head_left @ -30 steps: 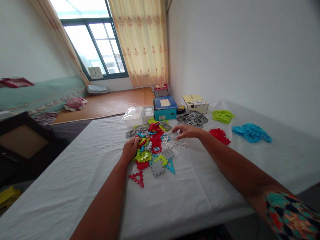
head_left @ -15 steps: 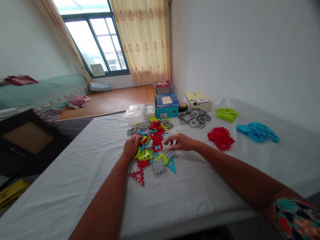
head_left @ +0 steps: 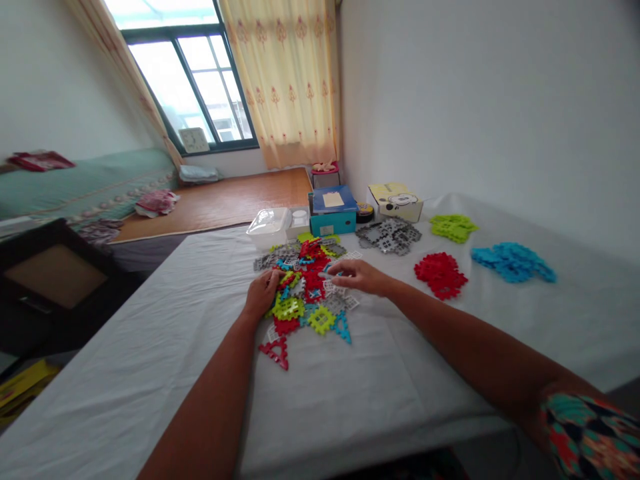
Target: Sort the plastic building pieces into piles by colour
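One mixed-colour pile of flat, notched plastic tiles sits on the white tablecloth. Left hand at its left edge, fingers bent; can't tell if gripping. Right hand over its right side, fingers pinching a thin pale-grey plastic piece. Red plastic-tile heap lies further right.

A white-clothed table bears a mixed heap of plastic pieces, single-colour piles and boxes.
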Demonstrator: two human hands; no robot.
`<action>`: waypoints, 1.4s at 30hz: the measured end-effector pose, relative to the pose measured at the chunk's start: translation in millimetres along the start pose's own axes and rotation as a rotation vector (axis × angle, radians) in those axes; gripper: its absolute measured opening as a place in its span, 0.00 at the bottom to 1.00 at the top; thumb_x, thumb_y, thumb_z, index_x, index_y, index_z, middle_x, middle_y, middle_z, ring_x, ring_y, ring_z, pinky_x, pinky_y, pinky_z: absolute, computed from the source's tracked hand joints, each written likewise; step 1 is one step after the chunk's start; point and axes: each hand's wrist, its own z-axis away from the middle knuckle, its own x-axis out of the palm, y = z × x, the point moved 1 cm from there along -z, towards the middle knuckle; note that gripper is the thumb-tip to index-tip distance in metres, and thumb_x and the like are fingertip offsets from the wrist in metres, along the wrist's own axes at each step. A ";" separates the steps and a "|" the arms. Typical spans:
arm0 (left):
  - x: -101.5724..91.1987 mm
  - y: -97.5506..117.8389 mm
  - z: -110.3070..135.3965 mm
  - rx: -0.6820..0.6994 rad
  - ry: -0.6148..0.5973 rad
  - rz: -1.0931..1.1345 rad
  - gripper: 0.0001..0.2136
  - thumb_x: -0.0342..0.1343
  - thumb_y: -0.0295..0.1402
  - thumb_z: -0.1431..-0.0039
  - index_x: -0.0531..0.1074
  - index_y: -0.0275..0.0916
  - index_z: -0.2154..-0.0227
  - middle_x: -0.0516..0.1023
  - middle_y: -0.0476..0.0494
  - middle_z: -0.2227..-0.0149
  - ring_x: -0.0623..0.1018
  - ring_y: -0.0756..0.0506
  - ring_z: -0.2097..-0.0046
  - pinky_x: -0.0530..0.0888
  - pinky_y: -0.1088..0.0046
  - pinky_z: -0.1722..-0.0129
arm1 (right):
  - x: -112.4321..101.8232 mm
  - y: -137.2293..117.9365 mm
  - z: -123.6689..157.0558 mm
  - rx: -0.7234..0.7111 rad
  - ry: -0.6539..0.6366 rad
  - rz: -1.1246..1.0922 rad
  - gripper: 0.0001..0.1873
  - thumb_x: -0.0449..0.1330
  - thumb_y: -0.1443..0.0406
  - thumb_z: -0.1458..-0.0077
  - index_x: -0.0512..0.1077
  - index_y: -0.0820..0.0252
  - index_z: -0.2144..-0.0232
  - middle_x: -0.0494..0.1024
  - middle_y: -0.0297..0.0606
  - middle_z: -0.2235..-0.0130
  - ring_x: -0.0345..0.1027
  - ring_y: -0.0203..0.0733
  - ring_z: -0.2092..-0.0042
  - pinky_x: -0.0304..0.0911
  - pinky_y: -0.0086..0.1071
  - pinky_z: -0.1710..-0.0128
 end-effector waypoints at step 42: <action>0.2 -1.8 0.1 -0.012 0.000 0.005 0.22 0.40 0.44 0.38 0.78 0.40 0.63 0.80 0.44 0.61 0.77 0.44 0.58 0.71 0.69 0.55 | -21.1 30.8 1.4 0.051 -0.002 0.133 0.26 0.63 0.51 0.50 0.74 0.62 0.54 0.78 0.40 0.59 0.70 0.35 0.65 0.66 0.28 0.65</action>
